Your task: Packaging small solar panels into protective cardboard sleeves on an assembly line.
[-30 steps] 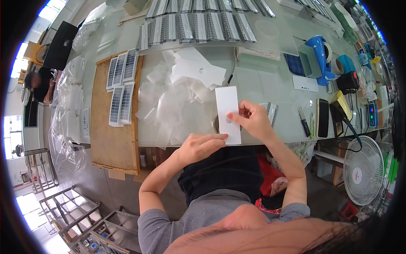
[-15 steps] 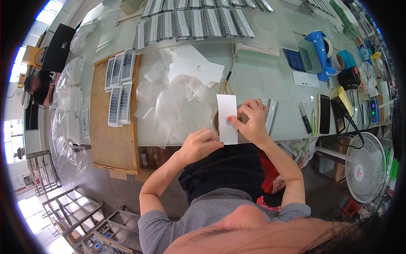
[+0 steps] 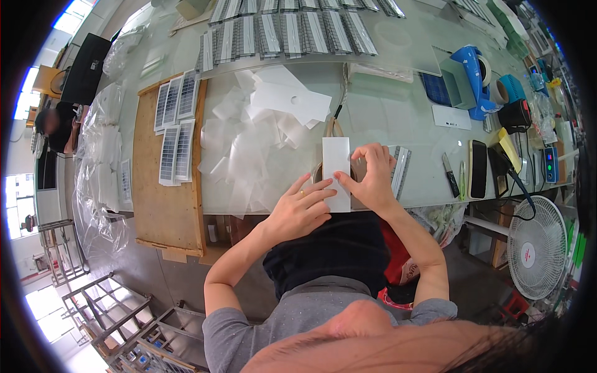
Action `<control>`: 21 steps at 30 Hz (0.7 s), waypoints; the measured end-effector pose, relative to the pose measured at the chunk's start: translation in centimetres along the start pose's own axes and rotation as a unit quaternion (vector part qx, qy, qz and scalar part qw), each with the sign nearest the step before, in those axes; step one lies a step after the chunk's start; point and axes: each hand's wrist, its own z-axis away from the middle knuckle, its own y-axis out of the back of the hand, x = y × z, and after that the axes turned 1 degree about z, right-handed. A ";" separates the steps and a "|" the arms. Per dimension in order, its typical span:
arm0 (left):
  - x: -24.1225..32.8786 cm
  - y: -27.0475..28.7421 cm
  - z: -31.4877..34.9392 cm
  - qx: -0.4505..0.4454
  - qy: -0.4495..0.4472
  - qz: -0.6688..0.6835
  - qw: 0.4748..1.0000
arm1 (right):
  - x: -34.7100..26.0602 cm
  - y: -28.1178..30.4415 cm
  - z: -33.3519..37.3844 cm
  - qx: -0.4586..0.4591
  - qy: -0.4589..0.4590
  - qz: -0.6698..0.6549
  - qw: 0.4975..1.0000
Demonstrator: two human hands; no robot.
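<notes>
A narrow white rectangular sheet [image 3: 336, 155] stands lengthwise before me at the near edge of the glass-topped table. My right hand [image 3: 375, 179] presses its thumb on the sheet's middle, while its other fingers curl in the air past the right edge. From the left, the spread fingertips of my left hand [image 3: 303, 208] touch the sheet's lower half. Behind the sheet shows part of a brown round object [image 3: 319, 173], mostly hidden. A tan loop [image 3: 334, 128] on a braided cord sticks out above it.
Translucent film strips [image 3: 249, 155] and white sheets with a hole [image 3: 292, 93] lie left. A wooden board [image 3: 163, 214] carries small solar panels [image 3: 176, 149]. Striped panels [image 3: 289, 34] line the back. Rightward are a knife [image 3: 450, 174], a phone [image 3: 477, 169] and a blue tape dispenser [image 3: 471, 81].
My left hand has gone from pinching the sheet's lower corner to spread fingers on its face. The sheet sits straighter. My right fingers have lifted off its right edge; the thumb stays on.
</notes>
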 end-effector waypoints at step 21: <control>-1.5 3.7 -5.6 -0.029 0.300 0.733 0.610 | -3.6 5.9 -4.3 -0.048 0.000 -0.168 0.985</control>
